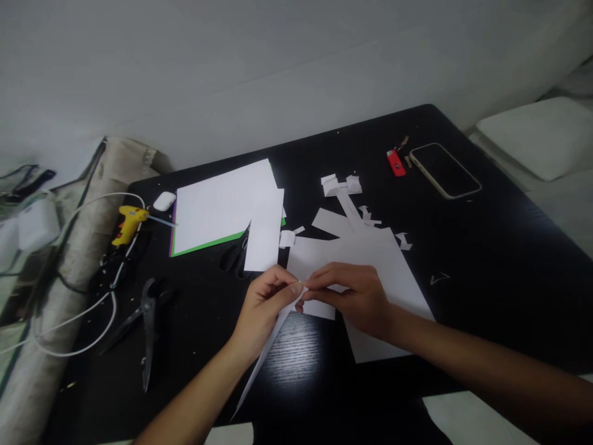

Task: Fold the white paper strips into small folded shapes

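Note:
My left hand [269,303] pinches the upper end of a narrow white paper strip [264,358], which slants down toward the table's near edge. At the same end, the fingertips of my right hand [354,296] press together on the paper, touching the left fingertips. Both hands are closed on this one piece. Beneath them lie white paper sheets [384,346], partly hidden by the right hand and forearm. Just beyond the left hand rests a cut white paper rectangle [266,235], overlapping black-handled scissors [229,258].
A paper stack [217,204] lies behind, with folded scraps [340,185] to its right. A yellow glue gun [130,224], a white earbud case [165,201] and pliers [148,315] are on the left. A red lighter [396,163] and a phone [445,170] lie far right.

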